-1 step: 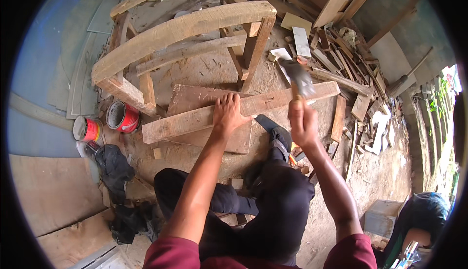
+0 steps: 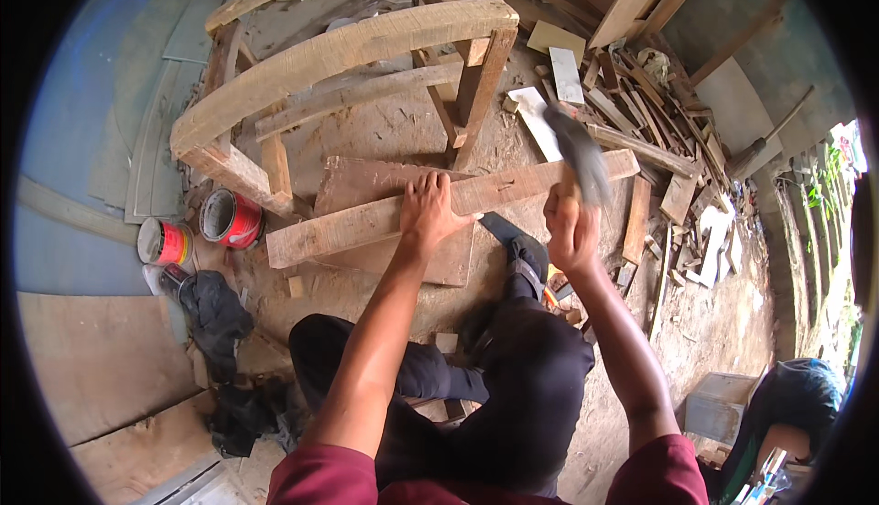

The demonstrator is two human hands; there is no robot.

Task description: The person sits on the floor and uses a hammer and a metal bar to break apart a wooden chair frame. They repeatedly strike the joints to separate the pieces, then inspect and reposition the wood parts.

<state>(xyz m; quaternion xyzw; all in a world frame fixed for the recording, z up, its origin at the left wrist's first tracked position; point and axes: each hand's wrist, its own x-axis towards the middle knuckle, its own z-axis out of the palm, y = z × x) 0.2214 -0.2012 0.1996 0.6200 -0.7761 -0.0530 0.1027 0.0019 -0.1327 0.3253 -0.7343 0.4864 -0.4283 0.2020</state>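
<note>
A long, rough wooden beam lies slantwise before me, across a flat brown board on the floor. My left hand grips the beam near its middle, fingers over the far edge and thumb stretched along the near side. In my right hand is a hammer, its dark head blurred by motion over the beam's right part. Fingers are wrapped round the handle, which they mostly hide. A small dark mark shows on the beam between my hands; what it is, I cannot tell.
A curved wooden frame stands beyond the beam. Red cans sit at the left, by a dark cloth. Scrap wood is heaped at the right. My foot rests just below the beam; a grey box stands lower right.
The hammer in my right hand has tilted, its head now slanting down to the right. My right hand has shifted slightly; my left hand and the beam stay put.
</note>
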